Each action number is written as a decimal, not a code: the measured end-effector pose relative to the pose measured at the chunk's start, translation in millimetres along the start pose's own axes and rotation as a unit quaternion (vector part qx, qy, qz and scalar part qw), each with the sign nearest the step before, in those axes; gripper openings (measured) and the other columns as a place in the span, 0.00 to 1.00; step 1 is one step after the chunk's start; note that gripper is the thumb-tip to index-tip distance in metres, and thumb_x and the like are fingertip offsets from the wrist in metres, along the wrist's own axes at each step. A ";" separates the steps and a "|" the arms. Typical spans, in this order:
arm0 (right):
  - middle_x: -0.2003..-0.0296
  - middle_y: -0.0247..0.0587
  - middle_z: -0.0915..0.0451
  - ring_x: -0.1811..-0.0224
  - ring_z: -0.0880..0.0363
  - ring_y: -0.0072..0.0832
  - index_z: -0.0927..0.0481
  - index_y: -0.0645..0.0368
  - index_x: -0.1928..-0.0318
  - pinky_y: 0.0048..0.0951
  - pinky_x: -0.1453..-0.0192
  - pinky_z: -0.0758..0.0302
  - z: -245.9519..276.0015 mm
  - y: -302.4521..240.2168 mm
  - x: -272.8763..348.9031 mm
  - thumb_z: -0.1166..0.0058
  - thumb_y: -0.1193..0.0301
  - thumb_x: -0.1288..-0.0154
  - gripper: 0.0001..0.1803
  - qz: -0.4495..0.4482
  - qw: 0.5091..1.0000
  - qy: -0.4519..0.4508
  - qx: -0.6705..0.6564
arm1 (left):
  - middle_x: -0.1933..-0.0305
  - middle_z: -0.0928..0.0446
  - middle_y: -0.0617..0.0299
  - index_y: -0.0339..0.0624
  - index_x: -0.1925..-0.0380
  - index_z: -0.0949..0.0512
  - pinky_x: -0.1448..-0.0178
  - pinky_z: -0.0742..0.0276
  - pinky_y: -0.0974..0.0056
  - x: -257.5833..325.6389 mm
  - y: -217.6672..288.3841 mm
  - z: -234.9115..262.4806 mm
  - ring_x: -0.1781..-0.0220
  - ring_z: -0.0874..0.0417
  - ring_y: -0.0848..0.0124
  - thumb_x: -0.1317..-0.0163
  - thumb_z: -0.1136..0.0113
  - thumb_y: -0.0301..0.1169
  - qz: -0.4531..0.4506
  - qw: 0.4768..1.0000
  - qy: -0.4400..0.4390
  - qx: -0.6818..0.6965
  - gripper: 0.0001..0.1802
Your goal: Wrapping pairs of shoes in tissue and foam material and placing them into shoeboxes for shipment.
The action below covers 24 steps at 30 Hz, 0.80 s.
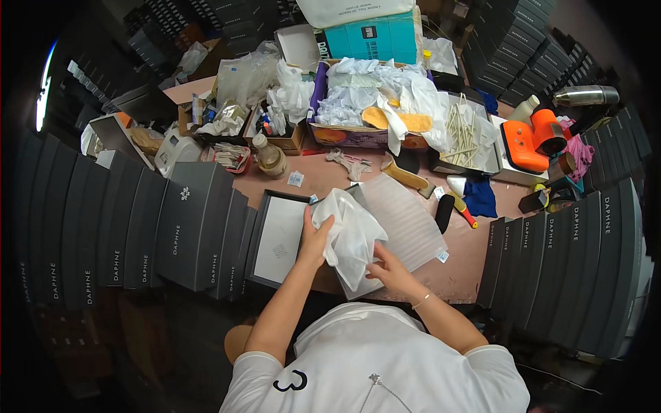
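A crumpled, thin white wrapping [350, 237] is held up in front of me; what it covers, if anything, is hidden. My left hand [315, 239] is closed on its left edge, thumb laid over the front. At the lower right edge, the bent fingers of my right hand [391, 270] grip the same wrapping. Just left of it lies an open dark grey shoe box part [277, 239] with a white inside. A translucent ribbed foam sheet [406, 217] spreads out to the right, partly behind the wrapping.
Upright dark grey shoe boxes [193, 227] line the left side, and more boxes [571, 255] line the right. Behind stand a carton of crumpled paper [354, 79], a glass bottle [270, 157] and an orange device [525, 144]. A brush [463, 210] lies beside a blue cloth [480, 196].
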State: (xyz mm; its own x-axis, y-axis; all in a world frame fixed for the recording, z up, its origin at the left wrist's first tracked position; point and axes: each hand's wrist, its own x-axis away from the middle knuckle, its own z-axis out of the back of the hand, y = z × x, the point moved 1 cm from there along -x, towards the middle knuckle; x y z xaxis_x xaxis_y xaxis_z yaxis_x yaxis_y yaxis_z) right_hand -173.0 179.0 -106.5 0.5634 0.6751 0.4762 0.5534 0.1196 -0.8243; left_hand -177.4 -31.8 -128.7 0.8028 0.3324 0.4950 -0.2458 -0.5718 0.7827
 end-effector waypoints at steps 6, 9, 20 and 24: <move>0.40 0.59 0.34 0.45 0.27 0.51 0.32 0.60 0.38 0.41 0.43 0.28 4.8 95.0 -75.5 0.55 0.79 0.39 0.26 0.284 0.864 0.241 0.338 | 0.35 0.37 0.51 0.29 0.35 0.44 0.33 0.39 0.61 6.8 -102.3 -11.0 0.35 0.34 0.65 0.32 0.47 0.36 0.001 0.988 -0.046 -0.148 0.32; 0.39 0.61 0.36 0.39 0.35 0.58 0.27 0.63 0.43 0.46 0.36 0.35 -10.4 52.8 -42.6 0.55 0.79 0.41 0.23 0.164 0.901 0.180 0.360 | 0.42 0.28 0.57 0.38 0.45 0.31 0.37 0.36 0.60 10.9 -69.5 -8.2 0.40 0.30 0.68 0.30 0.49 0.43 0.100 0.989 -0.108 0.024 0.23; 0.57 0.53 0.19 0.53 0.20 0.43 0.21 0.66 0.51 0.39 0.47 0.24 59.6 34.9 46.7 0.48 0.75 0.40 0.16 -0.053 0.956 -0.033 0.285 | 0.51 0.26 0.55 0.33 0.42 0.32 0.44 0.29 0.63 37.6 -91.8 34.8 0.44 0.26 0.66 0.36 0.40 0.40 0.030 0.983 -0.038 -0.177 0.29; 0.55 0.50 0.19 0.53 0.19 0.40 0.26 0.69 0.46 0.36 0.49 0.23 133.7 81.8 51.6 0.52 0.70 0.33 0.18 0.025 0.891 0.128 0.435 | 0.51 0.25 0.44 0.33 0.47 0.29 0.45 0.28 0.51 47.7 -57.6 115.3 0.47 0.25 0.49 0.44 0.35 0.36 -0.261 0.756 0.194 -0.568 0.27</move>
State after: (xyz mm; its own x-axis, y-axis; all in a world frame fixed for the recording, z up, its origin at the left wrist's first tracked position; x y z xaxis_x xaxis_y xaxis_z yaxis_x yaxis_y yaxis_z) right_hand -180.7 321.0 -190.4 0.7573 0.5206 0.3943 -0.0987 0.6880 -0.7189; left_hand -62.3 -69.4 -193.7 0.7865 0.6106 -0.0925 -0.4348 0.6538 0.6193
